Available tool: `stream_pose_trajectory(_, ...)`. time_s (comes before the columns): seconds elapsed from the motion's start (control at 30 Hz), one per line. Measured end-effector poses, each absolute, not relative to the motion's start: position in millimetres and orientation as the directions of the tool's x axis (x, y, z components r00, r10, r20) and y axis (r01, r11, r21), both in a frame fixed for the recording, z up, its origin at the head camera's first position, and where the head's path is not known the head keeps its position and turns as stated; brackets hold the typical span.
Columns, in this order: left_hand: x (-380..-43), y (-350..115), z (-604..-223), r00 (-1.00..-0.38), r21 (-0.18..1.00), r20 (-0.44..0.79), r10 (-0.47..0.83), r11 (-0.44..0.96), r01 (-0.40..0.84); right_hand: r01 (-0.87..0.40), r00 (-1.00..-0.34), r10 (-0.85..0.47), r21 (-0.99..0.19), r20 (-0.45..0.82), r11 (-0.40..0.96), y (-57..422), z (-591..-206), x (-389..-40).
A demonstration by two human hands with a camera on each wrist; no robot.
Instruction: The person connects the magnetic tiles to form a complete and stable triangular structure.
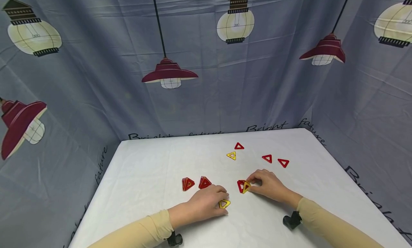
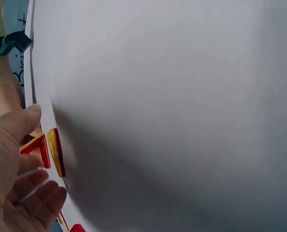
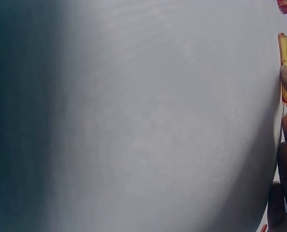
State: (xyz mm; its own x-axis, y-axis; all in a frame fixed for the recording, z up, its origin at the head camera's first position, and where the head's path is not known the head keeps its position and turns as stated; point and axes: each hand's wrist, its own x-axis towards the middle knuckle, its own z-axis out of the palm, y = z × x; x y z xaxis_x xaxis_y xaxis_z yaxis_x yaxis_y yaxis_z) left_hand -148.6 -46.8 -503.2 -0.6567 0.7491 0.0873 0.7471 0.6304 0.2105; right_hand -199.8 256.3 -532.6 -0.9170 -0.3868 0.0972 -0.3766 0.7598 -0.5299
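My right hand pinches a yellow triangle frame between thumb and fingers. That frame shows at the edge of the right wrist view. It overlaps a red triangle frame in the head view; whether they touch is unclear. My left hand lies low over the table, thumb and fingers spread apart around another yellow triangle frame. In the left wrist view this piece looks like a thin yellow-and-red stack on the cloth, between thumb and fingers. Any fingertip contact cannot be made out.
Two red triangle piles, one farther left and one by the left hand's knuckles, sit on the white table. Farther back lie a yellow frame and red frames. A lamp-print curtain surrounds the table.
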Motion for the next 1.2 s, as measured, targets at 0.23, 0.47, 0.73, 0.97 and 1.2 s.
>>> stream_pose_trajectory(0.23,-146,-44,-508,-0.69,0.149,0.076,0.72,0.676,0.722,-0.388,-0.913,-0.393,-0.537,0.11,0.75,256,-534,-199)
stream_pose_trajectory(0.47,-150,-43,-506,-0.669,0.186,0.085,0.738,0.648,0.738,-0.379,-0.917,-0.385,-0.536,0.107,0.754,256,-533,-199)
stream_pose_trajectory(0.73,-151,-40,-503,-0.637,0.076,0.069,0.768,0.633,0.771,-0.373,-0.919,-0.379,-0.536,0.103,0.758,255,-533,-199)
stream_pose_trajectory(0.97,-153,-40,-506,-0.606,0.018,0.092,0.79,0.607,0.795,-0.357,-0.925,-0.37,-0.54,0.089,0.762,255,-534,-200)
stream_pose_trajectory(1.2,-156,-40,-509,-0.64,0.136,0.14,0.755,0.626,0.768,-0.368,-0.921,-0.378,-0.535,0.096,0.76,256,-534,-200)
